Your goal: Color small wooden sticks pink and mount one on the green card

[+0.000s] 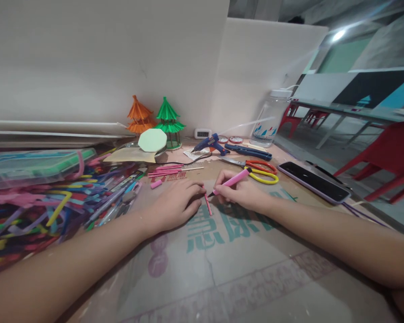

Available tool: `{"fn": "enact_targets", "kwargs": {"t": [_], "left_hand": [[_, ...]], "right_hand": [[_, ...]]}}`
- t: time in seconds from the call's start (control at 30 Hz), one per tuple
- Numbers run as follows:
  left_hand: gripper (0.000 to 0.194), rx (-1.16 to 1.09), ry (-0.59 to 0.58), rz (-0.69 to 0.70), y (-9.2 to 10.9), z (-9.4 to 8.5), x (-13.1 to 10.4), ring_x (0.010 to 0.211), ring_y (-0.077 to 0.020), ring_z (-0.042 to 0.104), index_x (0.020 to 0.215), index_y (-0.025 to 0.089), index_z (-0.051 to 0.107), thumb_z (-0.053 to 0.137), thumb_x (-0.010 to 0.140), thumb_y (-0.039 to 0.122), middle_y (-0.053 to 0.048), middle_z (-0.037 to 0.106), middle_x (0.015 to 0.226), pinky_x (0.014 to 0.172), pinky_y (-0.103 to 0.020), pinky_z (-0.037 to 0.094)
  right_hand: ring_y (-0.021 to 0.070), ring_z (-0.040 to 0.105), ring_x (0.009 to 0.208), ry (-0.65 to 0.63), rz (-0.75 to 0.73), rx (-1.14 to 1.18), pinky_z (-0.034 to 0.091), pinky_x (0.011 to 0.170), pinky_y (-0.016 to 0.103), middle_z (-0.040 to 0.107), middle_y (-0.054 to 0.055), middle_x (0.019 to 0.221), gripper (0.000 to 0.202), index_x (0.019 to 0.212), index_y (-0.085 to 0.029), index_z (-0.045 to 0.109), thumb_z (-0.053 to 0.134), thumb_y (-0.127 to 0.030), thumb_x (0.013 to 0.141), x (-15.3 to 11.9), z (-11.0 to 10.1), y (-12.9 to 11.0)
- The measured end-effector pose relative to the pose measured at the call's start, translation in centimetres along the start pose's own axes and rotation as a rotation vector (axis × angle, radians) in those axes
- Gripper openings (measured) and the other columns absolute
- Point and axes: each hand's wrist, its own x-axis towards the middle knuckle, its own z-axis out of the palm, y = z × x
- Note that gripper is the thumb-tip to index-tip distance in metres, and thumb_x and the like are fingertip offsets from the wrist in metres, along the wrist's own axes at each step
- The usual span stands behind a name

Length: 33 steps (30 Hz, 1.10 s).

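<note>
My right hand [237, 190] is closed round a pink marker pen [234, 178], its dark tip pointing down and left. The tip meets or almost meets a thin pink stick [208, 204] on the cardboard. On the left of the stick lies my left hand [178, 204], palm down, with its fingertips holding the stick's upper end. A pink pen cap [156, 184] rests beyond the left hand. Behind it lies a bunch of pink sticks [164, 170] with an uncoloured stick [192, 169] among them.
Beyond are a glue gun [209, 144], scissors [261, 169], a dark blue cutter [249, 151], and orange [139, 115] and green [168, 119] model pavilions. A water bottle [269, 119] and phone [313, 181] stand and lie right. Colourful strips [57, 208] heap left.
</note>
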Motion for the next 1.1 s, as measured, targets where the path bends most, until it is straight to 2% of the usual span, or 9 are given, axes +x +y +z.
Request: {"fn": "enact_targets", "kwargs": {"t": [0.13, 0.33, 0.83, 1.1], "left_hand": [[0.027, 0.013, 0.004, 0.003, 0.09, -0.06, 0.08, 0.123, -0.0274, 0.06, 0.119, 0.019, 0.065, 0.048, 0.101, 0.028, -0.011, 0.065, 0.133, 0.107, -0.048, 0.049], [0.03, 0.0, -0.013, -0.004, 0.08, -0.07, 0.14, 0.126, -0.0271, 0.058, 0.123, 0.018, 0.065, 0.047, 0.101, 0.028, -0.011, 0.064, 0.134, 0.109, -0.047, 0.047], [0.028, 0.025, 0.016, 0.013, 0.32, -0.21, 0.12, 0.123, -0.0284, 0.06, 0.118, 0.018, 0.067, 0.048, 0.1, 0.027, -0.012, 0.064, 0.134, 0.106, -0.048, 0.05], [0.027, 0.019, -0.003, -0.01, 0.41, -0.16, 0.07, 0.123, -0.027, 0.061, 0.119, 0.018, 0.066, 0.049, 0.099, 0.024, -0.011, 0.067, 0.13, 0.108, -0.048, 0.049]], "right_hand": [[0.0105, 0.05, 0.051, -0.008, -0.024, -0.059, 0.036, 0.048, 0.022, 0.06, -0.003, 0.057, 0.017, 0.08, -0.02, 0.055, 0.067, -0.032, 0.083, 0.18, 0.06, 0.23], [0.0113, 0.053, 0.054, 0.005, -0.008, -0.134, 0.039, 0.051, 0.023, 0.062, -0.003, 0.061, 0.017, 0.082, -0.02, 0.054, 0.065, -0.033, 0.086, 0.4, 0.12, 0.37], [0.0097, 0.052, 0.05, -0.115, 0.055, -0.013, 0.04, 0.048, 0.022, 0.061, -0.004, 0.058, 0.017, 0.082, -0.02, 0.054, 0.068, -0.03, 0.084, 0.26, -0.04, 0.18], [0.0092, 0.048, 0.048, -0.036, 0.033, 0.012, 0.035, 0.046, 0.021, 0.061, -0.003, 0.057, 0.014, 0.082, -0.019, 0.056, 0.065, -0.03, 0.085, 0.26, 0.02, -0.16]]}}
